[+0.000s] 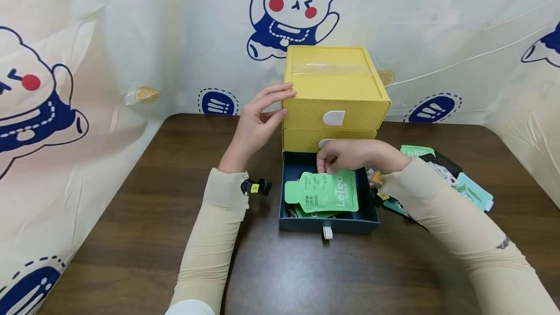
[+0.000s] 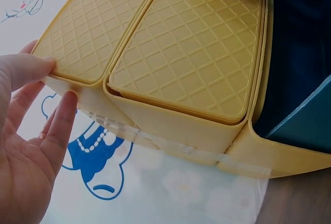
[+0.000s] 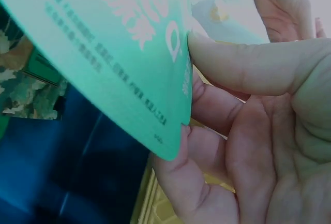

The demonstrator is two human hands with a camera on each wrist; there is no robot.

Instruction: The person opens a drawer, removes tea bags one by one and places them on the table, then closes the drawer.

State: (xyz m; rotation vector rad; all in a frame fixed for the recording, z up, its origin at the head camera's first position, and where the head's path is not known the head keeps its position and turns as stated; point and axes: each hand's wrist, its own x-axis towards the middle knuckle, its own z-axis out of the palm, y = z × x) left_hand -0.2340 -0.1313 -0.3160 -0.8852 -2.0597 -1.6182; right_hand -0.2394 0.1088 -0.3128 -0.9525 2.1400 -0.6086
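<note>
A yellow drawer box (image 1: 337,84) with white tabs stands on the table, its dark blue bottom drawer (image 1: 302,225) pulled out toward me. My right hand (image 1: 356,153) pinches a flat green packet (image 1: 330,193) by its edge over that drawer. In the right wrist view, thumb and fingers grip the green packet (image 3: 119,53) near one corner. More packets lie in the drawer beneath, one with a camouflage-like pattern (image 3: 39,87). My left hand (image 1: 260,123) rests on the box's left side, thumb and fingertips touching its front corner (image 2: 77,74).
Right of the box lies a pile of packets, among them a light blue one (image 1: 474,191), a green one (image 1: 417,150) and a black one (image 1: 444,162), partly behind my right forearm. Behind the brown table (image 1: 197,247) hangs a printed cloth (image 1: 210,28).
</note>
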